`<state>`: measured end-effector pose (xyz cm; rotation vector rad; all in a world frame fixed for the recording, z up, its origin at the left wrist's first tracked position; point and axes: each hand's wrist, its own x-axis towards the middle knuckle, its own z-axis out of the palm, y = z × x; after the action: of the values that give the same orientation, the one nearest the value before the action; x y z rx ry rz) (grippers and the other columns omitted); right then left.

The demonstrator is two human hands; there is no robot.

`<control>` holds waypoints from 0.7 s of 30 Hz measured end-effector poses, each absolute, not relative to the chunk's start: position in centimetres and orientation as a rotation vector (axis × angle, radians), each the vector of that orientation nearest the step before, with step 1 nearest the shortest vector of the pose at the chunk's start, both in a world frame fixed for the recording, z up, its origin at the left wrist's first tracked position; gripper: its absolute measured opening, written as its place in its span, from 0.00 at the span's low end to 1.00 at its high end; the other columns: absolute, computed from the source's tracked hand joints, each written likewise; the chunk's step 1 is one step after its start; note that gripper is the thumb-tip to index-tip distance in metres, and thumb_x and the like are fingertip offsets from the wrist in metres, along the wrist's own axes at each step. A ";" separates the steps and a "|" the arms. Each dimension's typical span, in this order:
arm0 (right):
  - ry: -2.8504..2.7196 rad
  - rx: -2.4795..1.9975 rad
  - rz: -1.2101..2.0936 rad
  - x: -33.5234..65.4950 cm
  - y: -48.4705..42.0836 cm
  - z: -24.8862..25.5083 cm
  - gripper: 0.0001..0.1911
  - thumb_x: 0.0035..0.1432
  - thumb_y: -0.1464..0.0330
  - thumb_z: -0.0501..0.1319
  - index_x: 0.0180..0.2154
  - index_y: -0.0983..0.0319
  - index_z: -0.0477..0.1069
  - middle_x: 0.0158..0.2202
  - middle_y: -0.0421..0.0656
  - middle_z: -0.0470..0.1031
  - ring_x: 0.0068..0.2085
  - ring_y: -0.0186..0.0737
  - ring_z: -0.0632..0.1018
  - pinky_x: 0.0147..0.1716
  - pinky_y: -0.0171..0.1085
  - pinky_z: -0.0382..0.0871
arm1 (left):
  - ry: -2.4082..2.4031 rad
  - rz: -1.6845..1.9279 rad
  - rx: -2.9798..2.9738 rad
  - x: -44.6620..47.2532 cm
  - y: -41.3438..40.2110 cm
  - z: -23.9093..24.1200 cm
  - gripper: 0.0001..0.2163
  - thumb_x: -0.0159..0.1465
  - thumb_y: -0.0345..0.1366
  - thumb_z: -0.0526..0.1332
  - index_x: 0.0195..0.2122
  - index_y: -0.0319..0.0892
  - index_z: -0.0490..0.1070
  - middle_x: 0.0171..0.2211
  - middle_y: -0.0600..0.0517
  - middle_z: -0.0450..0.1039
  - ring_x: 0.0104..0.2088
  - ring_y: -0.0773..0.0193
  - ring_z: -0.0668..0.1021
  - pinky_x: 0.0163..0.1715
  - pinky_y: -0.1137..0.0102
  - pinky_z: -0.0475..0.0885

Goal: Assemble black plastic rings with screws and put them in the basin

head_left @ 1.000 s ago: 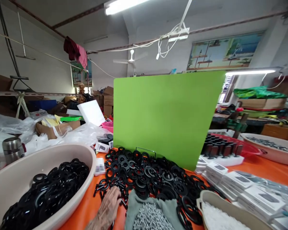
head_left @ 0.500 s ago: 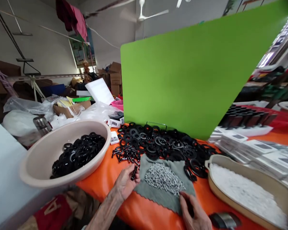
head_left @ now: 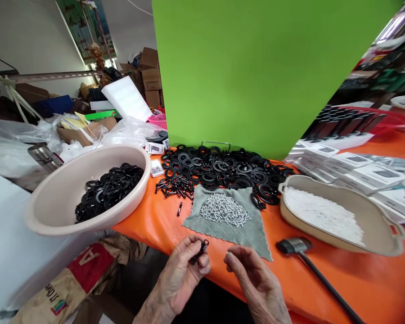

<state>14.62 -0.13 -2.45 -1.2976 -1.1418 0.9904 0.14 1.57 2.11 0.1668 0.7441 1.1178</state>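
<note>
My left hand (head_left: 184, 274) pinches a small black part with a ring-shaped end (head_left: 200, 252) between thumb and fingers, just off the table's front edge. To its right, my right hand (head_left: 253, 279) is closed, thumb tip against forefinger; something tiny and pale may show there, but I cannot make it out. Beyond both hands lies a grey-green cloth (head_left: 192, 220) bearing a heap of small silver pins (head_left: 224, 210). A single slim black part (head_left: 179, 209) lies left of the cloth, near a pile of similar black parts (head_left: 175, 186).
Black rings (head_left: 219, 166) cover the table's back before a green board (head_left: 229, 72). At left stands a beige basin (head_left: 50, 198) of black parts. A tan tray (head_left: 381, 234) of white material and a hammer (head_left: 324, 274) lie on the right, with white boxes (head_left: 374, 171) behind.
The view has tilted down. Both hands have drawn back towards the table's front edge and closer together; my right hand has left the pin heap. The hammer shows more fully.
</note>
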 end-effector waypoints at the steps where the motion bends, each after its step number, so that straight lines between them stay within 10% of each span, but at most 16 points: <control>1: -1.087 -1.277 1.045 14.4 -0.4 -1.9 0.14 0.54 0.56 0.64 0.35 0.59 0.71 0.29 0.41 0.74 0.30 0.35 0.76 0.29 0.30 0.73 | 0.752 1.110 0.163 0.2 1.3 2.1 0.15 0.45 0.34 0.75 0.28 0.36 0.71 0.26 0.54 0.68 0.22 0.75 0.66 0.23 0.76 0.60; 21: -1.159 -1.206 1.423 14.5 -0.7 -1.7 0.14 0.53 0.56 0.64 0.34 0.59 0.73 0.31 0.42 0.75 0.33 0.40 0.78 0.34 0.33 0.74 | 0.848 0.941 0.441 1.1 0.3 0.5 0.24 0.43 0.51 0.74 0.26 0.40 0.64 0.17 0.59 0.61 0.18 0.76 0.61 0.22 0.75 0.54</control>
<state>14.47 -0.68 -1.67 -1.2056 -1.1595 1.4233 1.10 0.26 0.52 0.4407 0.8484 0.9410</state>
